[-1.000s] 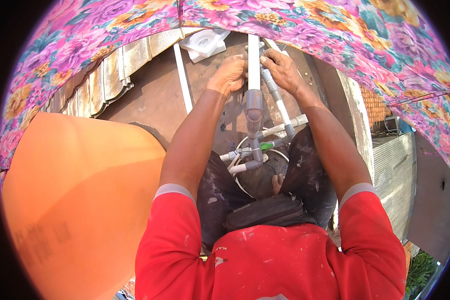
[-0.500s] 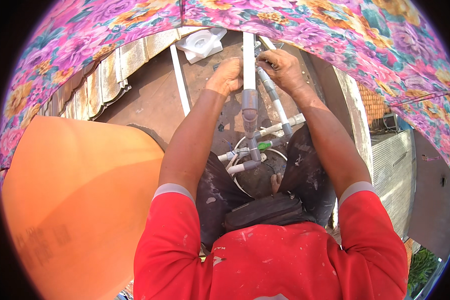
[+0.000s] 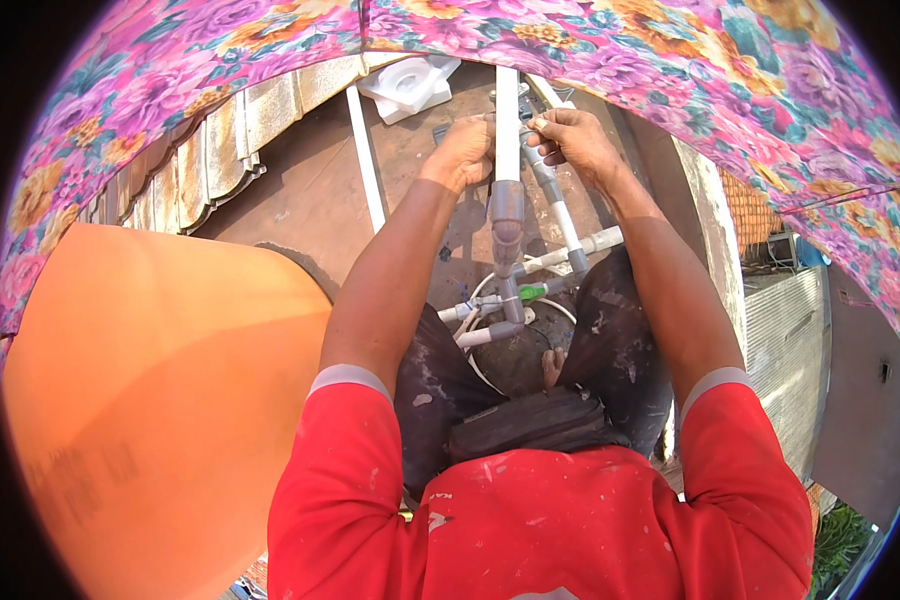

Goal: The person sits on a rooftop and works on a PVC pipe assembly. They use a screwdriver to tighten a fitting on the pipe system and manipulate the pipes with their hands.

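Note:
In front of me stands a white PVC pipe [image 3: 507, 130], its lower end in a grey coupling [image 3: 507, 203]. Against its left side is my left hand [image 3: 464, 152], fingers curled and closed; the pipe partly hides the fingertips, and what they grip cannot be made out. To the right of the pipe my right hand [image 3: 578, 142] is closed with thumb and forefinger pinched together, by the upper end of a thinner pipe with grey fittings [image 3: 542, 173]. Anything in that pinch is too small to name. Lower down, a green-handled valve [image 3: 532, 292] joins other white and grey pipes.
A large orange curved surface [image 3: 170, 360] rises at my left. A floral fabric canopy [image 3: 610, 45] hangs overhead. White foam pieces [image 3: 408, 85] and a loose white pipe [image 3: 364, 155] lie on the brown surface, beside roof tiles [image 3: 205, 155]. A black waist bag [image 3: 530, 420] rests at my lap.
My right hand has shifted slightly right and down, its thumb and forefinger now pinched beside the thin pipe's top. My left hand stays by the white pipe. The view has shifted a little.

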Action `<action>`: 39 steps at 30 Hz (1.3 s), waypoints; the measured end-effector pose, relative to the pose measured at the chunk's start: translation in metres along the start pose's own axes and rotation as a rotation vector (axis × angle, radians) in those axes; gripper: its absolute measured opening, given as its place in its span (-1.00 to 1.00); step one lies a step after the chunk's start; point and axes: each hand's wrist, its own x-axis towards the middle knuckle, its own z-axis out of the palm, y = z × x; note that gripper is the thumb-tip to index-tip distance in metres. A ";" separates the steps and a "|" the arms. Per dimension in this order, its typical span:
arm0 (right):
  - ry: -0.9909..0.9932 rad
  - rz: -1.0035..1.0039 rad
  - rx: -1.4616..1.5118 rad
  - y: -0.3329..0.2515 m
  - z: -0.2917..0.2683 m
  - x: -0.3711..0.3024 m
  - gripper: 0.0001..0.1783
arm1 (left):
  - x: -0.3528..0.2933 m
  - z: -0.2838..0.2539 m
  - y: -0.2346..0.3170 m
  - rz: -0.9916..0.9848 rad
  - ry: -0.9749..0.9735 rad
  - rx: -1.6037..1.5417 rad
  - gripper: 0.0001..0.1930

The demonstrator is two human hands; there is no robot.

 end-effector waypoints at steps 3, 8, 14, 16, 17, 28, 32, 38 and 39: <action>0.153 -0.609 -0.554 -0.005 -0.001 -0.012 -0.79 | 0.004 -0.003 0.004 -0.026 0.013 -0.039 -0.88; 0.185 -0.945 -0.928 -0.014 -0.005 -0.010 -0.79 | 0.004 0.000 0.006 -0.025 0.051 -0.026 -0.91; 0.118 -0.845 -0.774 -0.015 0.001 -0.012 -0.85 | -0.010 0.012 0.014 -0.018 0.019 -0.001 -0.93; 0.079 -0.710 -0.630 -0.012 0.004 -0.009 -0.85 | -0.011 0.009 0.015 0.003 0.006 0.035 -0.92; 0.060 -0.642 -0.559 -0.011 0.006 -0.006 -0.84 | -0.012 0.007 0.015 0.015 0.009 0.049 -0.91; 0.030 -0.178 -0.066 0.000 0.008 0.002 -0.79 | 0.001 -0.006 0.010 -0.023 0.053 0.006 -0.82; 0.218 -0.864 -0.650 -0.006 0.013 -0.012 -0.77 | 0.015 -0.017 0.002 -0.075 -0.009 -0.067 -0.83; 0.307 -1.140 -0.858 -0.006 0.016 -0.001 -0.90 | 0.019 -0.029 0.007 -0.133 -0.103 -0.185 -0.84; 0.318 -1.134 -0.849 -0.004 0.019 -0.001 -0.91 | 0.017 -0.028 0.009 -0.134 -0.097 -0.183 -0.84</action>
